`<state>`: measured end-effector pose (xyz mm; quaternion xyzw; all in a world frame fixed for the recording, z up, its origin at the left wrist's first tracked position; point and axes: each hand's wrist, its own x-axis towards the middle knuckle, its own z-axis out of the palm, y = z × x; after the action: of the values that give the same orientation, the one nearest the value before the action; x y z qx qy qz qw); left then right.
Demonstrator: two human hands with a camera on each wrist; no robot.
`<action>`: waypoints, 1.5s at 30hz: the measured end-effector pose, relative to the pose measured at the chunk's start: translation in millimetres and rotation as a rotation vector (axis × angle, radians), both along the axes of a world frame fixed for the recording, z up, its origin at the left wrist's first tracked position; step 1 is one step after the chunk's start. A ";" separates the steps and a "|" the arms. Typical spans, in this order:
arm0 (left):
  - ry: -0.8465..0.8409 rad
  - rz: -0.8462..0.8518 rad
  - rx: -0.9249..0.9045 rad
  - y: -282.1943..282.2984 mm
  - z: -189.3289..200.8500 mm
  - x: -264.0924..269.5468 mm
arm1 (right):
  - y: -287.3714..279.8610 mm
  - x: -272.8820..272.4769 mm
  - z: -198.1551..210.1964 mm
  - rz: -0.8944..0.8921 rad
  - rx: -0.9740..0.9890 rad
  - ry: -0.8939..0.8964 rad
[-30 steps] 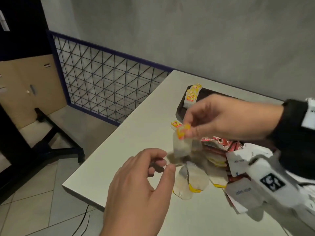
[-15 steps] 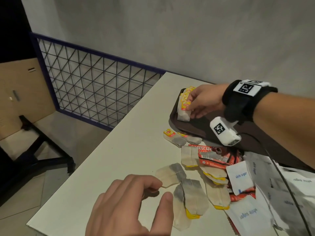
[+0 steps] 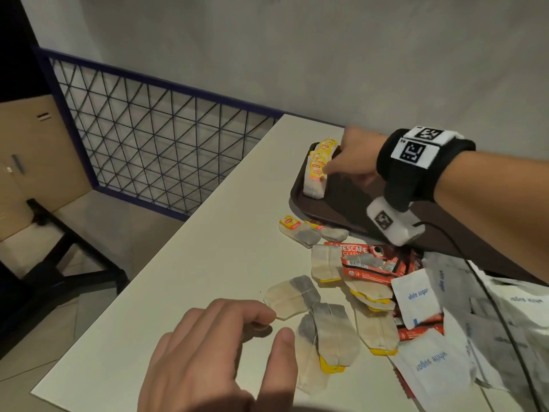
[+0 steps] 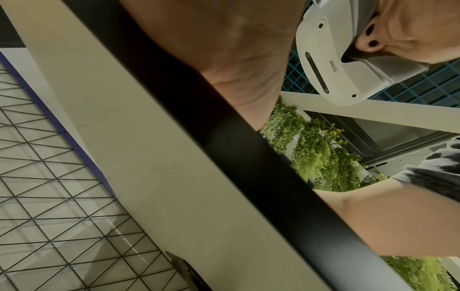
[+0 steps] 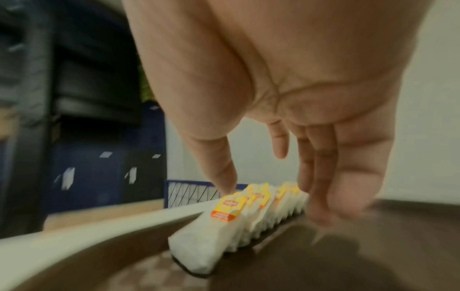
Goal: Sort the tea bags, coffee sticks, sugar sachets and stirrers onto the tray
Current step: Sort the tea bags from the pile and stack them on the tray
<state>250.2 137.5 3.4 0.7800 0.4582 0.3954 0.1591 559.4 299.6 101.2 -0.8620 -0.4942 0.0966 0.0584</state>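
A dark brown tray (image 3: 341,209) lies at the far right of the white table (image 3: 208,263). A row of upright tea bags (image 3: 318,171) with yellow tags stands along its left rim. My right hand (image 3: 335,162) is at that row with straight fingers. In the right wrist view its thumb tip (image 5: 227,187) touches the front bag's tag (image 5: 227,208), and it holds nothing. My left hand (image 3: 267,325) hovers relaxed beside loose tea bags (image 3: 332,331) near the front edge. Red coffee sticks (image 3: 362,263) and white sugar sachets (image 3: 419,295) lie heaped to the right.
Two more tea bags (image 3: 300,231) lie just in front of the tray. A blue-framed wire fence (image 3: 163,138) stands beyond the table's left edge, with floor below. A black cable (image 3: 490,292) runs from my right wrist over the sachets. No stirrers show.
My right hand carried a tea bag from above the pile to the row on the tray and released it there. My left hand stayed by the loose tea bags.
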 end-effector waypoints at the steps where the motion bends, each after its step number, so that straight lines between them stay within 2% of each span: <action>1: -0.065 -0.059 -0.037 3.1 -8.3 2.6 | -6.5 -5.1 5.7 0.104 0.049 -0.181; 2: -0.100 -0.093 -0.025 9.2 -15.0 6.4 | -15.0 -13.6 10.4 0.224 0.085 -0.255; 4: -0.129 -0.081 0.007 7.4 -19.5 11.8 | -36.0 -37.2 16.9 0.428 0.041 -0.163; 6: -0.161 -0.032 0.010 5.5 -19.0 13.4 | -57.5 -62.4 15.0 0.550 -0.099 -0.119; 9: -0.168 -0.013 -0.008 1.7 -17.2 13.5 | -75.1 -84.8 3.9 0.646 -0.213 -0.332; 12: -0.175 0.012 -0.026 -2.5 -16.1 13.4 | -85.0 -90.3 -2.3 0.616 -0.279 -0.463; 14: -0.174 0.027 -0.039 -3.9 -16.5 13.2 | -90.9 -91.5 -5.3 0.626 -0.280 -0.471; 24: -0.165 0.042 -0.107 -9.4 -11.0 12.4 | -102.7 -108.2 -13.4 0.716 -0.202 -0.239; 28: -0.159 0.040 -0.121 -11.0 -9.7 11.4 | -98.0 -114.5 -11.6 0.602 -0.130 -0.206; 31: -0.165 0.046 -0.134 -10.5 -9.4 12.3 | -94.3 -117.2 -16.4 0.505 -0.176 -0.276; 34: -0.170 0.053 -0.130 -10.0 -9.3 12.3 | -90.5 -124.5 -23.2 0.491 -0.229 -0.276; 41: -0.158 0.073 -0.152 -10.6 -7.1 11.7 | -82.2 -133.8 -23.5 0.478 -0.196 -0.190; 45: -0.159 0.070 -0.207 -9.4 -4.6 10.6 | -86.0 -126.0 -15.3 0.411 -0.043 -0.018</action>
<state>260.8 128.1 -1.2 0.7092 0.5095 0.4119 0.2605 433.4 213.6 85.9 -0.7450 -0.6579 0.1092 0.0144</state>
